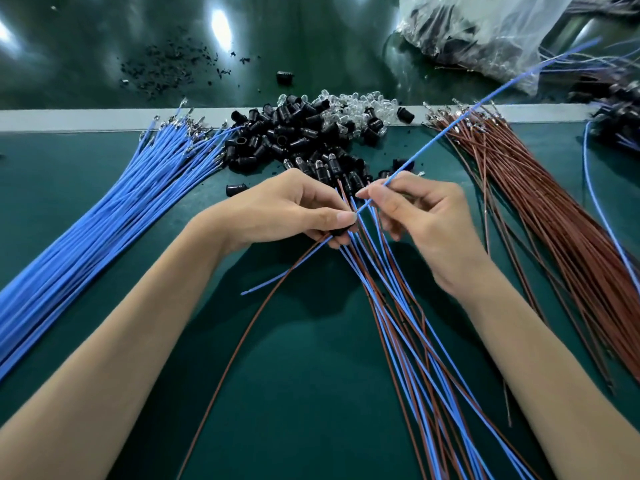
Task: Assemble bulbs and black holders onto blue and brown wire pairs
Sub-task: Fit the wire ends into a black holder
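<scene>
Both arms reach forward; the left hand (287, 209) pinches a black holder (341, 232), the right hand (427, 220) pinches a blue wire (450, 130).

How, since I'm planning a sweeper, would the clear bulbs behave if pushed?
The bulbs look rounded and glossy, so they would probably roll and scatter rather than slide together. They seem small, so likely light. They lie mixed with the holders, which might snag them.

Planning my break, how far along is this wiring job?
Done: a small fan of finished blue-and-brown pairs lies below the hands. In hand: the left hand pinches a black holder; the right hand holds a blue wire to it. Left: most of it, judging by the big blue bundle, brown bundle and holder pile.
</scene>
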Available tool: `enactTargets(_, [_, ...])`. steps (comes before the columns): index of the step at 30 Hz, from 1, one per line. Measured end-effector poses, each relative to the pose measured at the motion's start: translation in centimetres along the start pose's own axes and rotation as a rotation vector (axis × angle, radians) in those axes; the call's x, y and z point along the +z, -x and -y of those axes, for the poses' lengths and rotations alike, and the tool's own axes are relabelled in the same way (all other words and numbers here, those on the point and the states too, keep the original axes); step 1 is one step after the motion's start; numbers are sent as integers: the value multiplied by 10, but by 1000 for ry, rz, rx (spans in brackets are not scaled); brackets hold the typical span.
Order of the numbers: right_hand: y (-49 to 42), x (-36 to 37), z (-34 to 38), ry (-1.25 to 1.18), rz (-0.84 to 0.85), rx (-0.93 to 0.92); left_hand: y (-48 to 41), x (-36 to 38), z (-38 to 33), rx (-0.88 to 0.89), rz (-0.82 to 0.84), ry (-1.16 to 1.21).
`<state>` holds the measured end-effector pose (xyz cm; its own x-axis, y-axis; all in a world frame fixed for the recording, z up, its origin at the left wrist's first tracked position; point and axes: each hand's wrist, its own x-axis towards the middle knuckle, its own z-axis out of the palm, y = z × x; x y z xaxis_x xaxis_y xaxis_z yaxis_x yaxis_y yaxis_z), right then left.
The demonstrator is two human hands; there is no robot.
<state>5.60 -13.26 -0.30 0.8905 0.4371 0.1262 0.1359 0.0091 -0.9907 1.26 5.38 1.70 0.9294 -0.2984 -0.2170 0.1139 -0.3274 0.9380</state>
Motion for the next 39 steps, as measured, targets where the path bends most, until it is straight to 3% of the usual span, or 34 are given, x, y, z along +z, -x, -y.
enactTargets(5, [-6,-9,3,-405,-126,46,2,-4,-1,-33,13,-33])
enactTargets(10, [1,2,-1,-55,37,42,-1,-1,-2,-25,-13,-74])
enactTargets(15, [-4,-5,2,-366,-113,38,3,-8,-3,-48,-32,-123])
enactTargets(20, [3,3,-5,-78,54,46,2,-8,-4,-37,-35,-162])
enactTargets(26, [-3,-10,-2,-330,-172,4,7,-18,-2,-70,-32,-194])
enactTargets(32, [-1,-3,-4,-103,17,73,7,-20,-3,-62,-40,-201])
enactTargets(36, [-6,-12,0,-214,-251,63,13,-29,-3,-65,-46,-209])
enactTargets(39, [-8,-14,-2,-98,-443,90,16,-33,-4,-62,-35,-206])
